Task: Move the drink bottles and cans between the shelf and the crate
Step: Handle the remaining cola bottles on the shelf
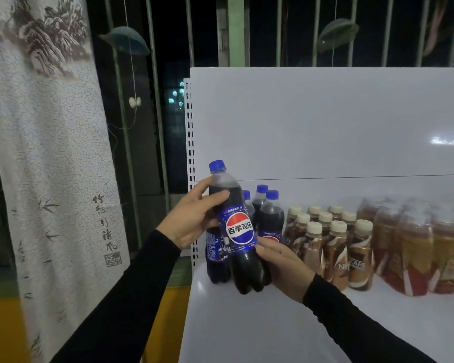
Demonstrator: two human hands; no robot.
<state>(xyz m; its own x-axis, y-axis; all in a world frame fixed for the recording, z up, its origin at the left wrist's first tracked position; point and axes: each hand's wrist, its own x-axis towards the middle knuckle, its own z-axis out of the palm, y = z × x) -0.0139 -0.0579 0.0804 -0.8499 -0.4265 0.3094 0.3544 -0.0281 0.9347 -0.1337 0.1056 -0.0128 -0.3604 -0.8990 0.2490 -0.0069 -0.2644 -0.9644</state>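
Shelf (273,323) front bare and wide — open approach from near edge. Cola bottles (269,218) block rear left corner, coffee bottles (333,247) just beside, wrapped packs (414,247) fill right. White back panel (325,121) closes rear — room above caps.

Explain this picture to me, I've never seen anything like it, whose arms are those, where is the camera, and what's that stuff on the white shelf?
There is no machine: a person wears one camera on the head, looking down at their own arms. The left hand grips the upper part of a tilted cola bottle; the right hand holds it near the base. On the white shelf stand more cola bottles, a group of coffee bottles and shrink-wrapped tea bottles. No crate is visible.
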